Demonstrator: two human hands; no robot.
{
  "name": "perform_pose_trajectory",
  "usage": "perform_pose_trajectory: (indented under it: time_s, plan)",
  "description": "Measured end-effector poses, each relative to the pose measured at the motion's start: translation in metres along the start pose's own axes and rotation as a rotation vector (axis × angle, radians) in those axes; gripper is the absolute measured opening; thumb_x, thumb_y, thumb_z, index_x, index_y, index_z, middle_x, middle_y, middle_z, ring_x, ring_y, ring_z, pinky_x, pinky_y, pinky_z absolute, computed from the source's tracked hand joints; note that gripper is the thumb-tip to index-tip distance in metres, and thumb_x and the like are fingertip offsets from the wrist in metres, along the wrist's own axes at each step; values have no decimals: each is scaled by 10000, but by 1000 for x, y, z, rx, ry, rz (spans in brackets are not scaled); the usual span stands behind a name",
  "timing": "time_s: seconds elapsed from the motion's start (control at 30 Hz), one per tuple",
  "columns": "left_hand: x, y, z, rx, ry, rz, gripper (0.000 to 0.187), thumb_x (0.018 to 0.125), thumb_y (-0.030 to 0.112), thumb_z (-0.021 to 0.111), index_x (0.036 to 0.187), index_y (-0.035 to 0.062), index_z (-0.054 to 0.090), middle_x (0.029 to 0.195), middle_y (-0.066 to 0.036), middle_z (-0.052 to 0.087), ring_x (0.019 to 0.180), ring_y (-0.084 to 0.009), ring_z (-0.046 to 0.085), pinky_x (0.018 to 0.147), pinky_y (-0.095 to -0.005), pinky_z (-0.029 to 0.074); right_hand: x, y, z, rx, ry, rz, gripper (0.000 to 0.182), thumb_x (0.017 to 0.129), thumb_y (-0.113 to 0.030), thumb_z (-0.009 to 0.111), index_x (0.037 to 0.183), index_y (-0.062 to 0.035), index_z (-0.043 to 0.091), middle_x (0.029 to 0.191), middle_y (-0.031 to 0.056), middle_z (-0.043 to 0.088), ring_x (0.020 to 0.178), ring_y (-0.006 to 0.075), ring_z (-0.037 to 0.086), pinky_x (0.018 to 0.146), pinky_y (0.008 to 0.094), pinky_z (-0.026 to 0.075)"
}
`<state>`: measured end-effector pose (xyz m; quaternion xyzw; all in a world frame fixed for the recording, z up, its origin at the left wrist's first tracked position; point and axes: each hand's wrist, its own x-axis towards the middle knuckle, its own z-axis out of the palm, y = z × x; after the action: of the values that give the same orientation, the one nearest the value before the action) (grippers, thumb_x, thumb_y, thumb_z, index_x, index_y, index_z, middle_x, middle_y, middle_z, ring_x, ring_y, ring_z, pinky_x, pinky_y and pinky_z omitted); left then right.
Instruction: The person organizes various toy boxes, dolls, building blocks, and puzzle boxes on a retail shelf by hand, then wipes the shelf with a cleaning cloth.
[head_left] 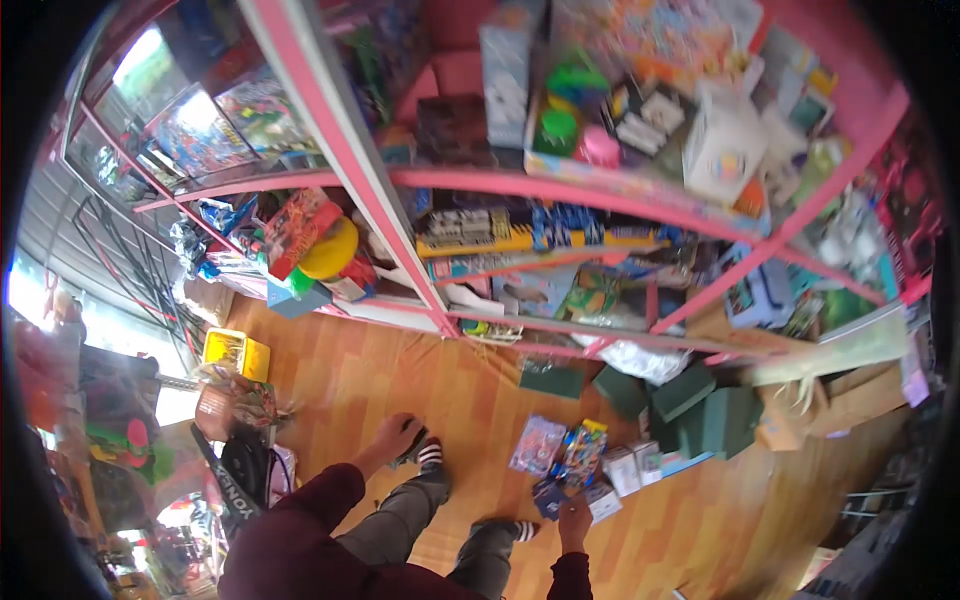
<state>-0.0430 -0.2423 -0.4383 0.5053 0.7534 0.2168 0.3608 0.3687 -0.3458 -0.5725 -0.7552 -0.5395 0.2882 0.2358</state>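
My left hand point(401, 432) is lowered beside my left foot, its fingers curled over a small dark thing that I cannot make out. Just right of it shows a striped sock point(430, 456). My right hand point(575, 516) hangs over the small boxes on the floor with its fingers drawn together; what they hold, if anything, is hidden. Around it lie a dark blue box point(548, 497) and a white box point(603, 503). Beyond these are a pink patterned packet point(537, 445), a colourful toy pack point(584, 452) and more white boxes point(622, 471).
Pink-framed shelves point(600, 195) packed with toys run across the far side. Dark green boxes point(730, 421) and a brown carton point(860, 395) stand at the right. On the left are a yellow basket point(250, 359) and a black racket bag point(235, 490). The floor is wooden.
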Motion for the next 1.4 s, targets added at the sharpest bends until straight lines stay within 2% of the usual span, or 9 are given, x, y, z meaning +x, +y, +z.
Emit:
perform_pose_trajectory:
  time_s: [0.07, 0.27, 0.33, 0.4, 0.53, 0.73, 1.03, 1.17, 1.4]
  plan:
    - [-1, 7, -25, -60, 29, -23, 335, 825, 318, 508, 731, 12, 603, 668, -189, 583, 654, -360, 585, 590, -414, 448, 47, -98, -46, 11, 133, -132, 185, 716, -89, 645, 877, -15, 591, 750, 89, 605, 675, 193, 574, 620, 292, 462]
    - [14, 2, -95, -200, 70, 10, 365, 833, 290, 502, 627, -11, 524, 566, -178, 518, 556, -346, 540, 522, -393, 407, 117, -310, -102, 50, 362, -438, 190, 741, -83, 634, 908, -5, 587, 770, 75, 607, 697, 168, 576, 615, 290, 457]
    - [17, 9, -123, -202, 105, 46, 352, 826, 255, 522, 605, -18, 502, 560, -173, 506, 536, -329, 534, 511, -379, 401, 124, -397, -116, 98, 406, -551, 191, 744, -107, 655, 887, -3, 582, 802, 149, 606, 750, 299, 603, 661, 354, 466]
    - [21, 11, -150, -275, 207, 220, 231, 790, 146, 574, 635, -13, 514, 583, -133, 524, 536, -252, 550, 508, -335, 414, 136, -454, -116, 326, 378, -586, 170, 747, -88, 653, 877, -3, 583, 795, 127, 609, 713, 257, 607, 635, 325, 467]
    - [16, 27, -191, -529, 219, 164, 90, 757, 64, 593, 713, -2, 550, 616, -89, 542, 559, -178, 555, 517, -294, 425, 152, -563, -157, 227, 475, -798, 148, 749, -71, 650, 871, -15, 588, 709, 72, 594, 608, 146, 577, 536, 258, 433]
    - [9, 47, -225, -495, 238, 175, 72, 758, 72, 583, 768, 3, 566, 643, -82, 571, 566, -159, 552, 534, -283, 435, 228, -650, -222, 572, 439, -696, 176, 776, -134, 637, 866, 10, 589, 677, 51, 600, 561, 104, 571, 483, 235, 424]
    - [33, 153, -228, -599, 127, 405, 140, 802, 117, 577, 833, -20, 570, 678, -84, 583, 634, -128, 554, 599, -270, 445, 363, -741, -244, 669, 62, -141, 344, 825, -272, 574, 992, 25, 523, 726, 133, 584, 586, 245, 618, 462, 351, 501]
    - [62, 219, -227, -728, -61, 526, 164, 840, 126, 557, 901, -26, 553, 724, -47, 573, 714, -90, 535, 644, -247, 436, 397, -737, -220, 962, 35, -153, 273, 837, -173, 509, 1004, 42, 500, 745, 167, 586, 607, 308, 631, 493, 403, 517]
    - [111, 323, -252, -911, -110, 603, 255, 889, 183, 502, 1047, -15, 530, 887, -66, 592, 843, -110, 529, 742, -243, 424, 364, -724, -243, 677, 167, -431, 185, 798, -115, 491, 835, 58, 547, 682, 101, 584, 477, 243, 589, 376, 321, 465]
